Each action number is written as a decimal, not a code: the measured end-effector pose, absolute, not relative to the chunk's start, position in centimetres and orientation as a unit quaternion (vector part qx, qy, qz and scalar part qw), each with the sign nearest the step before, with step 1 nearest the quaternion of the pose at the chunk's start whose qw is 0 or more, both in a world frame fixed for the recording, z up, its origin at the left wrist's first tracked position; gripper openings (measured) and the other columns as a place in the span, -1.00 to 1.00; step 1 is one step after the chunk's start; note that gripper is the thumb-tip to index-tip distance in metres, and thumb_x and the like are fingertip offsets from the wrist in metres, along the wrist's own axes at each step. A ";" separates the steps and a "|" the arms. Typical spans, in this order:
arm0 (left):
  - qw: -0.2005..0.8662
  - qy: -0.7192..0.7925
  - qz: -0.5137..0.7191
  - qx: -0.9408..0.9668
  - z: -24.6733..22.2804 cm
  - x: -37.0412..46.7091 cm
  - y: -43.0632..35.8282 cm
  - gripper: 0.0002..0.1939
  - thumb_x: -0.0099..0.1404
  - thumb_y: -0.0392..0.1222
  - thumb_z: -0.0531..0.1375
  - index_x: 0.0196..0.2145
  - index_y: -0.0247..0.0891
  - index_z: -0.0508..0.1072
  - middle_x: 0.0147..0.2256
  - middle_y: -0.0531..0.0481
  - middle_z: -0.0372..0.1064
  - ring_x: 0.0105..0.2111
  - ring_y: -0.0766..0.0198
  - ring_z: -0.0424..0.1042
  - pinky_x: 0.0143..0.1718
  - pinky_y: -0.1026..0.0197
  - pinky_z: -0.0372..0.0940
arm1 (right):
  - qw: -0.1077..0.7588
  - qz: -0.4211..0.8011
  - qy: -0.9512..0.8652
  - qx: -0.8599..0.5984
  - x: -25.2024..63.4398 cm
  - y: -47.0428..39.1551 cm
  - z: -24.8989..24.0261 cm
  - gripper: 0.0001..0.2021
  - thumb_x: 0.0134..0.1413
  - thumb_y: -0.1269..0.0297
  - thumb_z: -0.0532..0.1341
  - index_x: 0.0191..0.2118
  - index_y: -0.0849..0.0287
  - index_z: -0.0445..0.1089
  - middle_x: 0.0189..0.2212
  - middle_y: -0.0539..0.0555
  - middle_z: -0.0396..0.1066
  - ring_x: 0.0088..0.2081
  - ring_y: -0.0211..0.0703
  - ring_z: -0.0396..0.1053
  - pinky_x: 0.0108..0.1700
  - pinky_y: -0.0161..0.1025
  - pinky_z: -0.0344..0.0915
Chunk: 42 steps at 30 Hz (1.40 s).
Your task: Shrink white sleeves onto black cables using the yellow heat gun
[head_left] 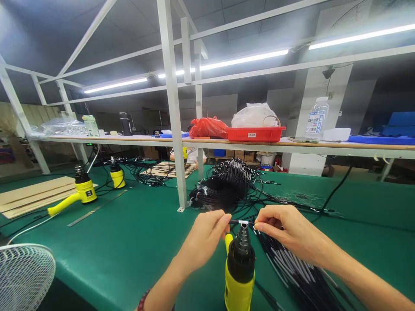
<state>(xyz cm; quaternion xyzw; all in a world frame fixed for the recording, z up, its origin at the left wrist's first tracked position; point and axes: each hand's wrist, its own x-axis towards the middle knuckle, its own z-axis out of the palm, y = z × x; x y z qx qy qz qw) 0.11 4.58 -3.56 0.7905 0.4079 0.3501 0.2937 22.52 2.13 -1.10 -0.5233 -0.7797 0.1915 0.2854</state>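
A black cable with a white sleeve is stretched level between my two hands, just over the nozzle of an upright yellow and black heat gun. My left hand pinches its left end between thumb and fingers. On the other side, my right hand pinches the right end. Beneath my right forearm lies a bundle of black cables with grey sections. Behind my hands a large coiled heap of black cables rests on the green table.
Two more yellow heat guns stand at the left, near wooden boards and a metal strip. A white fan is at lower left. A white post and a shelf with a red tray rise behind.
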 end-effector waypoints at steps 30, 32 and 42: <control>0.271 0.378 0.410 0.784 -2.8 0.5 4.1 -0.88 0.38 -0.19 0.10 -0.33 -0.22 0.35 -0.35 0.07 0.33 -0.29 0.24 0.27 -0.24 0.25 0.13 | 0.319 0.171 -0.772 -0.523 22.0 2.0 -1.5 -0.78 0.09 0.25 0.16 -0.53 0.14 0.23 -0.56 -0.07 0.23 -0.48 -0.25 0.12 -0.44 -0.31 0.03; 0.268 0.379 0.409 0.785 -2.8 0.5 4.1 -0.90 0.37 -0.22 0.10 -0.33 -0.22 0.35 -0.32 0.06 0.34 -0.27 0.23 0.28 -0.21 0.24 0.14 | 0.321 0.181 -0.768 -0.523 21.9 1.9 -1.5 -0.78 0.08 0.24 0.17 -0.54 0.14 0.24 -0.57 -0.06 0.23 -0.49 -0.25 0.13 -0.44 -0.31 0.04; 0.265 0.403 0.434 0.761 -2.8 -0.3 4.1 -0.68 0.46 -0.03 0.00 -0.39 -0.22 0.33 -0.39 0.07 0.32 -0.33 0.24 0.29 -0.26 0.25 0.14 | 0.240 0.037 -0.718 -0.652 27.0 4.6 -2.4 -0.64 0.30 0.12 0.02 -0.40 0.16 0.43 -0.52 0.01 0.40 -0.45 -0.17 0.32 -0.37 -0.26 0.15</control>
